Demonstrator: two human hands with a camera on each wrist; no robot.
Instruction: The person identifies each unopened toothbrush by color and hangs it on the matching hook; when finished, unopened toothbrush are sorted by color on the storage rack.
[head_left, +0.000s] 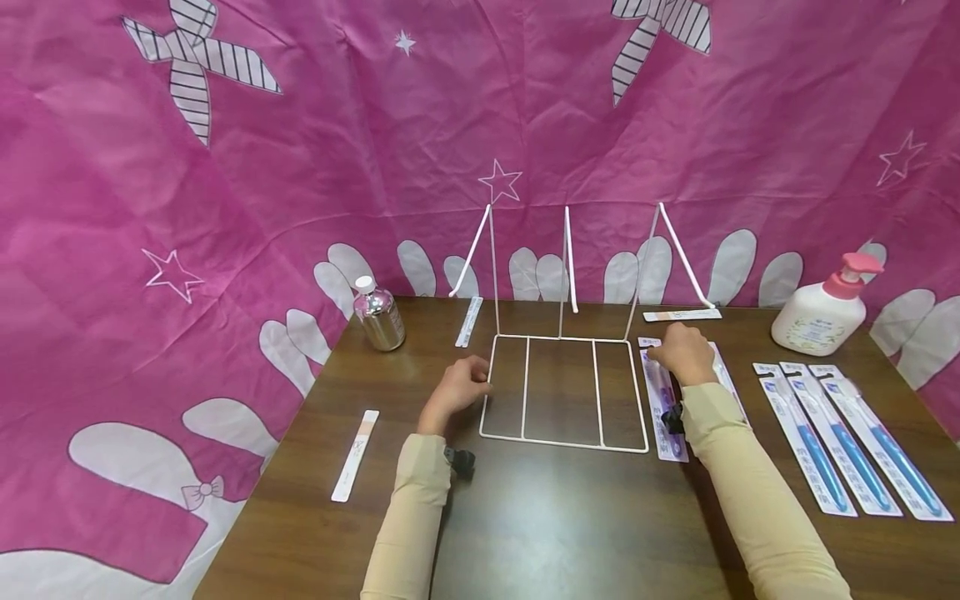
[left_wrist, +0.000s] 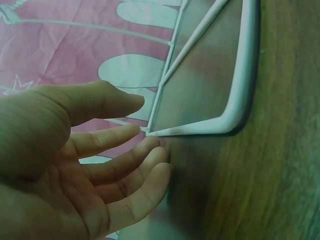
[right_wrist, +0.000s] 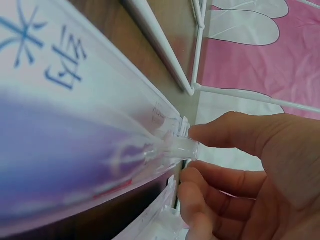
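Note:
My right hand (head_left: 686, 354) is at the far end of a packaged purple toothbrush (head_left: 660, 404), lying just right of a white wire rack (head_left: 564, 447). In the right wrist view, thumb and fingers pinch around the clear bulge at the end of the toothbrush pack (right_wrist: 182, 147). A second pack (head_left: 726, 375) lies partly hidden under that hand. My left hand (head_left: 455, 387) is by the rack's left side, its fingers loosely bent and holding nothing. The left wrist view has its fingertips close to the rack's wire (left_wrist: 200, 126); contact is unclear.
Several blue packaged toothbrushes (head_left: 847, 446) lie at the right, below a pump bottle (head_left: 817, 317). A silvery bottle (head_left: 381, 317) stands back left. Narrow white packets lie at left (head_left: 355, 456), behind the rack (head_left: 468, 322) and at back right (head_left: 682, 315). Three bent uprights rise from the rack.

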